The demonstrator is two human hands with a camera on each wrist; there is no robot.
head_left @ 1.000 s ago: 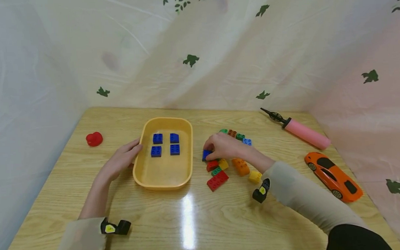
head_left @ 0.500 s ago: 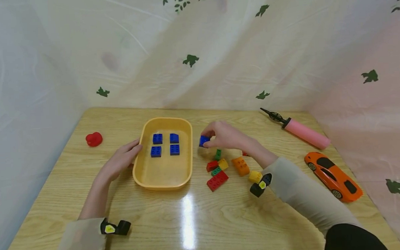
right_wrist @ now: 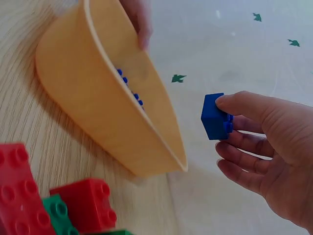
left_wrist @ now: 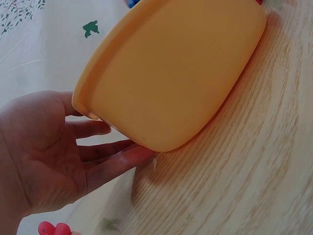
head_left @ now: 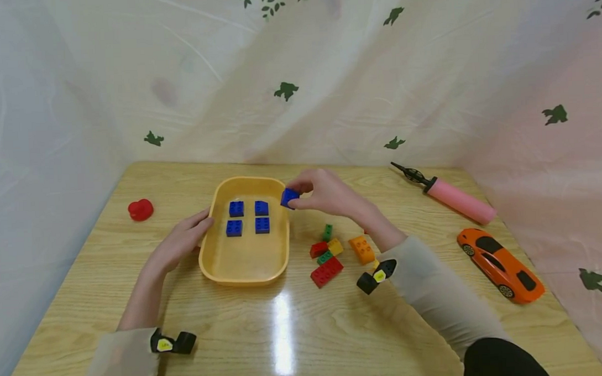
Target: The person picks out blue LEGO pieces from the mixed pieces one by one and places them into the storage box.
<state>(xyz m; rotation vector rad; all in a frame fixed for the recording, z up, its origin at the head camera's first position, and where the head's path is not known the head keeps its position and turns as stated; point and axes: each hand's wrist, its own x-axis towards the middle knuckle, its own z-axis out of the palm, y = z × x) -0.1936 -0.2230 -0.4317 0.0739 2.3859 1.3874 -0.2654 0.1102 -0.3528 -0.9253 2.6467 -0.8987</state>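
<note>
A yellow plastic tray [head_left: 251,270] stands on the table with several blue toy bricks [head_left: 234,228] inside, studs up. My left hand [head_left: 183,240] holds the tray's left rim; in the left wrist view its fingers [left_wrist: 120,164] reach against the outer wall and lower edge. Between thumb and fingers, my right hand [head_left: 326,192] pinches another blue brick [right_wrist: 214,117], raised at the tray's upper right rim. The right wrist view shows this brick apart from the tray, its studs turned toward the palm.
Right of the tray lie loose bricks: a long red brick [head_left: 326,272], a small red one [head_left: 318,249], a yellow one [head_left: 335,246], green ones [head_left: 325,258] and an orange one [head_left: 362,249]. A pink hand pump [head_left: 461,200] and orange toy car [head_left: 500,265] lie further right; a red object [head_left: 140,209] lies left.
My right hand has lifted the blue brick from the loose pile and carried it up and left to the tray's rim. The left hand and tray have stayed put.
</note>
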